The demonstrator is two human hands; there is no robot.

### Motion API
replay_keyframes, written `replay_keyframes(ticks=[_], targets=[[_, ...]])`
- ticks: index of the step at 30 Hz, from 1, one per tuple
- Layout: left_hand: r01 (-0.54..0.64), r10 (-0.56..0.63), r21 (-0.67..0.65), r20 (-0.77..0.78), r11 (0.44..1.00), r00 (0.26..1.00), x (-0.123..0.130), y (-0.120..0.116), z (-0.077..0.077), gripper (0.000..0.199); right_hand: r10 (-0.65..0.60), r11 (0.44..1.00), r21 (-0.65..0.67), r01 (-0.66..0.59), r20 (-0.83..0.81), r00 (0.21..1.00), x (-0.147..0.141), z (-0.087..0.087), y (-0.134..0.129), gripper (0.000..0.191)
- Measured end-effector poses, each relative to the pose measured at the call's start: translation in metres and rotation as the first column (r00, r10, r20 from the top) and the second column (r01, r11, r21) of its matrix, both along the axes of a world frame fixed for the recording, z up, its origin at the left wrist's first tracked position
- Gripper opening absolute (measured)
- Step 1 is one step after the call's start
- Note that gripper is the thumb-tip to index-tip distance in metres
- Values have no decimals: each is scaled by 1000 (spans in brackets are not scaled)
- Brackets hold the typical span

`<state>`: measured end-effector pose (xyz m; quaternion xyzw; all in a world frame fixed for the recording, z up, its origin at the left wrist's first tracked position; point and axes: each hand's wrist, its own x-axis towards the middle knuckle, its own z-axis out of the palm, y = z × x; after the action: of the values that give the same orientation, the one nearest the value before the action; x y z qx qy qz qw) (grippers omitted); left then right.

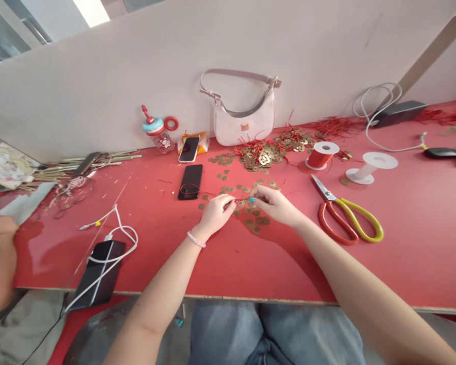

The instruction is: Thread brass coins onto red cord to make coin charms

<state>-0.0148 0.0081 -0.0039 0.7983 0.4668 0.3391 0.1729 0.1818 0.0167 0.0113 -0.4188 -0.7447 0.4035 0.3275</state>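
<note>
My left hand (216, 213), with a pink bead bracelet (196, 240) at the wrist, is closed in a pinch on a thin red cord (205, 192). The cord's loop lies across a black phone (191, 178) to the left. Close by on the right, my right hand (274, 204) also pinches the cord, fingertips almost meeting the left ones. Whether a coin hangs on the cord between them is too small to tell. Round brass-coloured coins with holes (256, 221) lie loose beneath and around both hands.
Behind are a coin pile with red cords (264, 154), a white handbag (243, 124), a cup (161, 137) and another phone (189, 149). At right lie scissors (329, 195), a red cord spool (321, 156) and a white spool (370, 167). A cabled power bank (102, 274) and another person's arm (0, 263) are left.
</note>
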Motion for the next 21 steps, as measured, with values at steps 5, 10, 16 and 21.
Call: replay_keyframes(ticks=[5, 10, 16, 21], targets=[[12, -12, -4, -2, 1000, 1000, -3, 1, 3, 17, 7, 1000, 2, -7, -32, 999, 1, 4, -1, 14], [-87, 86, 17, 63, 996, 994, -28, 13, 10, 21, -126, 992, -4, 127, -146, 981, 11, 8, 6, 15], [-338, 323, 29, 231, 941, 918, -67, 27, 12, 22, -303, 953, -101, 286, -276, 912, 25, 10, 13, 17], [-457, 454, -105, 431, 883, 780, -86, 33, 8, 38, -351, 936, -169, 310, -339, 873, 30, 8, 16, 20]])
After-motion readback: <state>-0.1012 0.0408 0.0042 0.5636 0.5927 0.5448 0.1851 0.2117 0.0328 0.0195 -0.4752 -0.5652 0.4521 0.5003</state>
